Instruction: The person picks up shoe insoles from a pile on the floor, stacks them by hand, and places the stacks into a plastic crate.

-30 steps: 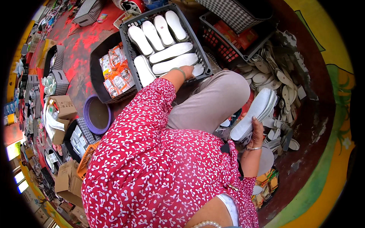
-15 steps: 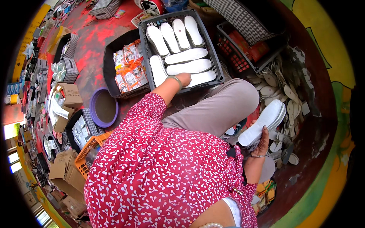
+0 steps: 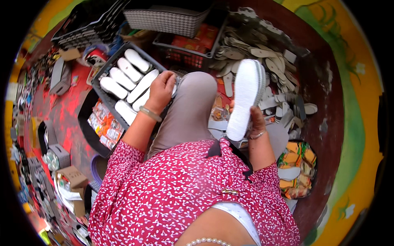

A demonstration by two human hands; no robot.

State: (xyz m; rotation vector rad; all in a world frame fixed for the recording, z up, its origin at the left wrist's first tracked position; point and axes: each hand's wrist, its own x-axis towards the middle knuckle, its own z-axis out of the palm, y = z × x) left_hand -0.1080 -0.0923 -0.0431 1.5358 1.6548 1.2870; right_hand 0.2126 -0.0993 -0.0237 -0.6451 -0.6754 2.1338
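Note:
A grey plastic crate holds several white insoles laid in rows. My left hand is over the crate's near right edge, beside my raised knee. Its fingers are bent and drawn together, and whatever lies in them is hidden. On the other side, my right hand grips a stack of white fleecy insoles near its lower end. The stack stands nearly upright, its thumb side and fingers on opposite edges.
A heap of loose insoles lies to the right by the wall. Beyond my knee stands a dark crate with red packs. A black box of orange-and-white packets sits left of the grey crate. Orange-and-green packs lie near my right elbow.
The view has swung to the right. My left hand has come up off the nearest insole in the crate, its fingers now bent. My right hand has tipped the insole stack more upright.

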